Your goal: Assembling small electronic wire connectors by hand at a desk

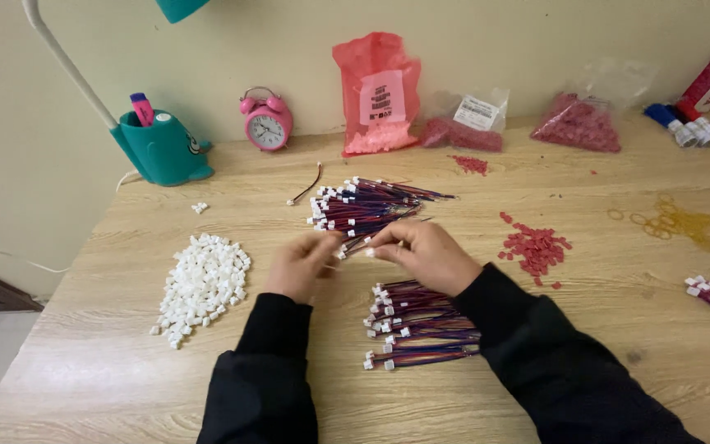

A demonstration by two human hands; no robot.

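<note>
**Two hands meet over a wire at mid-table**

The left hand point(300, 265) and right hand point(422, 253) come together near the middle of the table point(618, 329). Between them is a short wire point(357, 244) with a white plug at its end. The right fingers pinch narrow on the wire. The left fingers curl in close toward the plug end, but whether they grip it cannot be told. Both arms wear black sleeves point(265, 362).

Just beyond the hands lies the far bundle point(363, 205) of red-and-blue wires with white plugs. Just near of the hands, under the right wrist, lies the near bundle point(417, 325). A heap of white plugs point(203, 284) sits left of the left hand. A scatter of red plugs point(536, 247) sits right of the right hand.

Along the far wall stand a teal holder point(162, 148), a pink clock point(267, 122), a red bag point(378, 92) and clear bags point(577, 119) of red parts. Yellow bands point(675, 220) lie far right.
</note>
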